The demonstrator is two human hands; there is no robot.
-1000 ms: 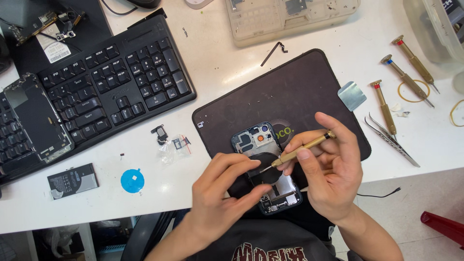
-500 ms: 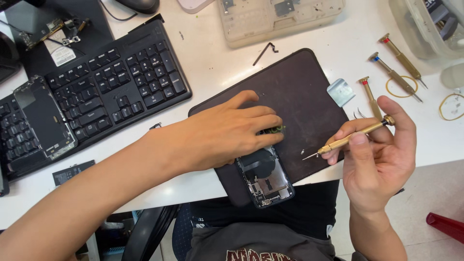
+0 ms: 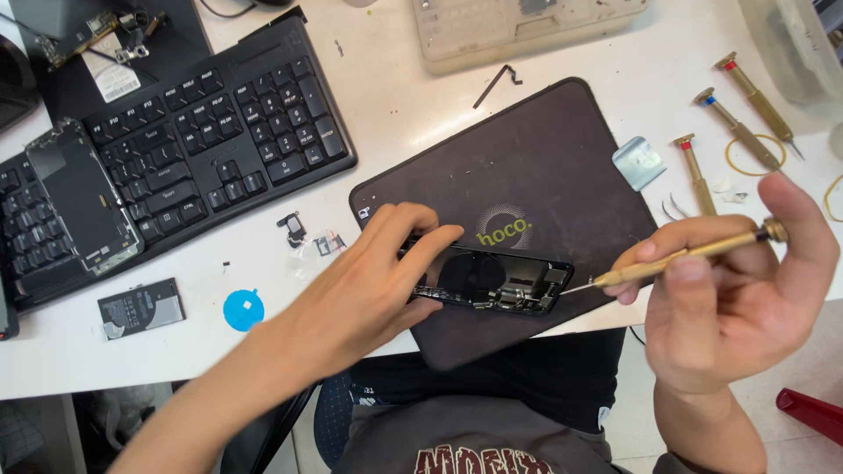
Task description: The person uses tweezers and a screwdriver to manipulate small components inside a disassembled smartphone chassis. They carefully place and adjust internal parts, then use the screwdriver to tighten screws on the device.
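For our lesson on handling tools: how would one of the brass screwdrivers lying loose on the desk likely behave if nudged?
The brass screwdrivers look round-shafted, so one would probably roll on the smooth white desk. Being slim metal, each is likely stiff and fairly light. The fine tips look easily damaged.

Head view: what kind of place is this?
Most likely a phone repair bench. The left hand steadies an opened phone on a dark work mat, the right hand holds a brass screwdriver, and a detached phone screen lies on the keyboard.
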